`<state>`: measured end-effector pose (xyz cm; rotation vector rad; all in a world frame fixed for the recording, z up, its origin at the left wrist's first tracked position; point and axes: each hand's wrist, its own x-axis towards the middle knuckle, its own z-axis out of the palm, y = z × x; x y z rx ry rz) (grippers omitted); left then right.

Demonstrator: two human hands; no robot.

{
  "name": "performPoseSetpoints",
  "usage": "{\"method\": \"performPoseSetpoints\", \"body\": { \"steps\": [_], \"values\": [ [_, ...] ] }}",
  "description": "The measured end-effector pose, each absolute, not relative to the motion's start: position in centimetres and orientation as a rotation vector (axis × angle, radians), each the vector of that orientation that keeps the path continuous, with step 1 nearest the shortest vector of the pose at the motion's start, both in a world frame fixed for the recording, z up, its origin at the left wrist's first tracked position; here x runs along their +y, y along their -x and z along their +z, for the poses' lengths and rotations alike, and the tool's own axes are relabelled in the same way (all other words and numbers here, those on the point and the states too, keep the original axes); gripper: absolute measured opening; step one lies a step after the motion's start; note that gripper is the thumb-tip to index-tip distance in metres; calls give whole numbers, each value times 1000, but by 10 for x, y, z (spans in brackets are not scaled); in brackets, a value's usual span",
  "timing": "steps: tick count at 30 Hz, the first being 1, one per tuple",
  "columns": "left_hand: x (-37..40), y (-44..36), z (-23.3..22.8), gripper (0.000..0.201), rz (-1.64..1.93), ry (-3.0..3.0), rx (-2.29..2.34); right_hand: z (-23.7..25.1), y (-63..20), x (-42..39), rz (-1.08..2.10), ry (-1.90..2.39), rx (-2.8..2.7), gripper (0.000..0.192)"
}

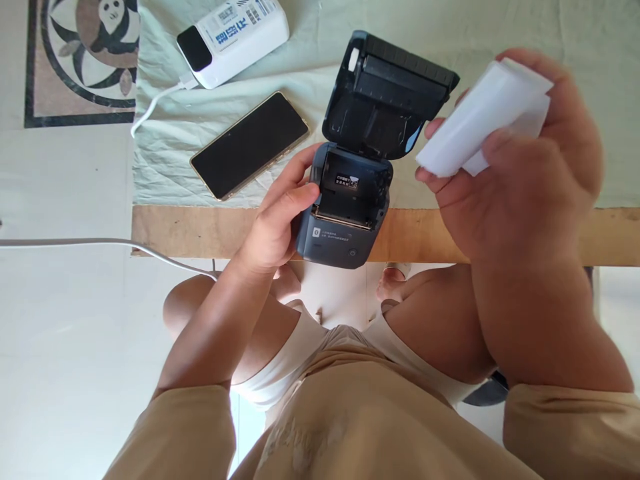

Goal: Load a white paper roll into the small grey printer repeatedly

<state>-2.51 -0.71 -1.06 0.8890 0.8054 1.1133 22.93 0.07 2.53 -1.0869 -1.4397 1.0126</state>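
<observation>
In the head view, my left hand [280,213] grips the left side of a small dark label printer [345,207]. Its lid [385,97] is swung up and back, and the paper bay shows a small printed sticker inside, with no roll in it. To the right, my right hand [525,153] is closed around a roll of white paper [470,120], which is tilted, with a loose end sticking out at its right. The roll is apart from the printer, to the right of the raised lid.
A black-screened phone [250,147] lies on the pale green cloth [500,27], left of the printer. Behind it rests a white power bank [245,40] with a white cable [155,100] plugged in. The table's wooden edge [425,233] runs in front of my lap. Another cable [100,243] crosses at left.
</observation>
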Motion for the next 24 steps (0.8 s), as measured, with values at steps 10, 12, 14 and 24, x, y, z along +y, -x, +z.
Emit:
{"method": "performPoseSetpoints", "body": {
  "steps": [10, 12, 14, 24],
  "values": [
    [-3, 25, -26, 43, 1177, -953, 801, 19, -176, -13, 109, 1001, -2045, 37],
    [-5, 25, -23, 41, 1185, -954, 793, 19, -176, -14, 152, 1170, -2100, 35],
    [-8, 25, -18, 41, 1178, -953, 802, 18, -177, -14, 214, 1272, -2098, 27],
    [-4, 27, -23, 38, 1183, -1021, 764, 12, -177, -10, 81, 1027, -2030, 20]
  ]
}}
